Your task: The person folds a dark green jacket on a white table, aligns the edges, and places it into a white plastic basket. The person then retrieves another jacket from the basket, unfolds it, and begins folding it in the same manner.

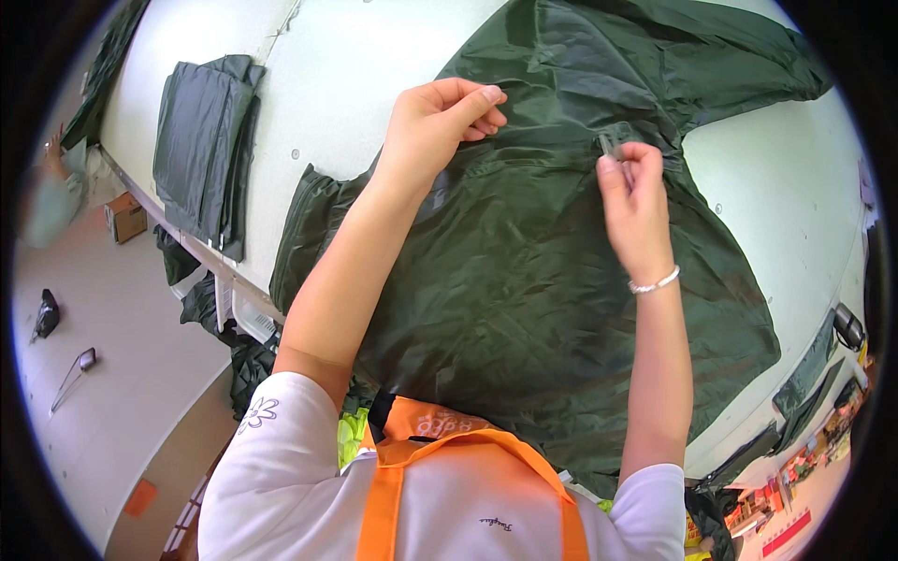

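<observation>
A dark green jacket of thin, shiny fabric [524, 280] lies spread and wrinkled over the table in front of me. One sleeve [748, 70] stretches out to the far right. Over the garment's upper part, my left hand [440, 122] is closed with thumb and fingers pinched together; whatever is in them, if anything, is too small to make out. Further right, my right hand [636, 192] pinches a small pale, see-through piece [608, 147] just above the fabric. Its exact kind is blurred.
A folded stack of dark green fabric [206, 150] lies on the white table [318, 93] at the left. Dark cloth [248, 374] hangs beside the table's near left edge. On the floor stands a cardboard box [125, 217], near another person's arm [56, 159].
</observation>
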Action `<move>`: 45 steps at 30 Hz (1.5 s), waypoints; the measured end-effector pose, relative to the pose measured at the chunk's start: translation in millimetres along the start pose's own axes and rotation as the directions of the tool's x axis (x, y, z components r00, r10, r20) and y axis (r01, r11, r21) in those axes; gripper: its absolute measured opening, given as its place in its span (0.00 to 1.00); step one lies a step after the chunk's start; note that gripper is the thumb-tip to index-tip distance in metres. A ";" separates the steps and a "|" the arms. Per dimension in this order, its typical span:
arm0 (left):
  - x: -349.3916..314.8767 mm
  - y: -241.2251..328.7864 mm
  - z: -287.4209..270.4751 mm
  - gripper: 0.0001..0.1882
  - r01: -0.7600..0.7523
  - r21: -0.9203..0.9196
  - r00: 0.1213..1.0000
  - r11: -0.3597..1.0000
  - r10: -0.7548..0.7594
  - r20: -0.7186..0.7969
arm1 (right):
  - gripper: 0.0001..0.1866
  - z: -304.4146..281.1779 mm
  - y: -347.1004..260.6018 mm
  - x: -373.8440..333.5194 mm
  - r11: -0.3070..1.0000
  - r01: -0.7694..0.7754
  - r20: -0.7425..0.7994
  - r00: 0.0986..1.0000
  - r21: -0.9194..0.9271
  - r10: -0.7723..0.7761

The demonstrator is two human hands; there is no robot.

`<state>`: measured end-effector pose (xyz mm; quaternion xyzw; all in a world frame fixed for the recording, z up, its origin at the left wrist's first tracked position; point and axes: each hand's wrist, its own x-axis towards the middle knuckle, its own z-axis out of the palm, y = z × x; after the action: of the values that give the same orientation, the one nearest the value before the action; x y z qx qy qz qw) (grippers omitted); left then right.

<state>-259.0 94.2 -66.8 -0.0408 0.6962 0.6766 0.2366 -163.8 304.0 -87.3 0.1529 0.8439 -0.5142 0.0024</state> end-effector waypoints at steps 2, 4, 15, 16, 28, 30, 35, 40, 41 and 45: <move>1.7 2.0 0.7 0.11 -0.017 0.028 1.000 0.999 0.017 -0.010 | 0.15 8.8 -24.9 -12.7 0.976 0.081 0.105 0.993 -0.200 -0.061; 2.2 9.4 6.2 0.11 -0.038 0.056 0.999 0.998 0.038 0.003 | 0.13 19.0 -31.1 -17.3 0.947 0.239 0.135 0.968 -0.213 -0.214; -20.5 23.8 16.7 0.11 -0.059 0.112 0.996 0.992 0.066 -0.055 | 0.10 27.9 -33.6 -14.2 0.926 0.331 0.189 0.936 -0.182 -0.297; -22.2 24.1 16.3 0.11 -0.066 0.104 0.996 0.992 0.071 -0.051 | 0.10 26.7 -33.7 -12.7 0.919 0.342 0.191 0.933 -0.196 -0.306; -24.0 25.5 9.0 0.11 -0.158 0.071 0.983 0.985 0.164 -0.082 | 0.08 13.1 -35.7 8.2 0.818 0.524 0.270 0.844 -0.238 -0.462; -24.7 24.5 6.1 0.11 -0.166 0.073 0.980 0.983 0.173 -0.100 | 0.09 13.9 -37.3 4.9 0.883 0.447 0.278 0.875 -0.146 -0.397; -27.6 24.7 5.4 0.11 -0.183 0.081 0.975 0.980 0.192 -0.113 | 0.11 20.6 -39.4 -1.7 0.933 0.357 0.277 0.901 -0.033 -0.335; -29.4 27.9 7.7 0.10 -0.207 0.111 0.970 0.972 0.219 -0.109 | 0.09 22.3 -40.8 -0.3 0.952 0.305 0.290 0.911 0.001 -0.292; -29.6 27.8 7.9 0.10 -0.213 0.122 0.968 0.969 0.226 -0.109 | 0.09 22.0 -40.1 -0.1 0.957 0.291 0.295 0.913 0.008 -0.281; -30.6 27.9 7.7 0.10 -0.206 0.110 0.965 0.972 0.220 -0.140 | 0.08 23.0 -39.4 -1.5 0.955 0.297 0.287 0.915 0.001 -0.285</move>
<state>-240.4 95.8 -29.1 -0.0057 0.7436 0.6594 0.1104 -176.1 266.9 -63.7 -0.0497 0.8588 -0.5074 0.0501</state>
